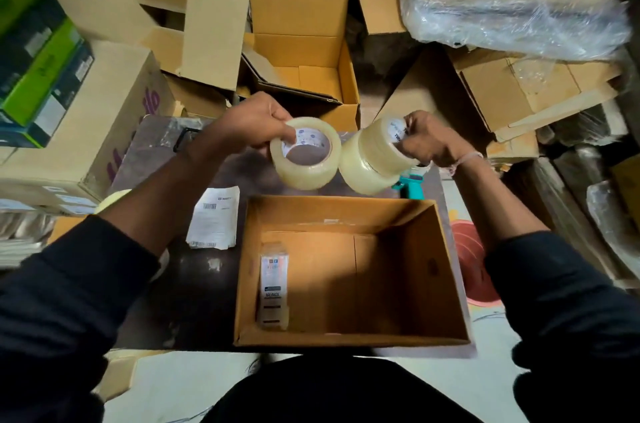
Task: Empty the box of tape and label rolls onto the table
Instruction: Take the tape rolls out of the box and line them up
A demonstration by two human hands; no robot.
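An open cardboard box (446,270) sits on a dark table (204,287) right in front of me. Inside it, against the left wall, stands a small clear packet with a printed label (273,287). My left hand (252,121) holds one clear tape roll (304,159) by its core, above the table behind the box. Two stacked clear tape rolls (370,159) are gripped by my right hand (429,142), fingers in the upper core. The rolls nearly touch in mid-air.
A sheet of labels (214,218) lies on the table left of the box. A teal tape dispenser (412,185) sits behind the box. Another tape roll (110,199) peeks out by my left forearm. Open cardboard boxes (311,76) and a plastic-wrapped bundle (512,17) crowd all around.
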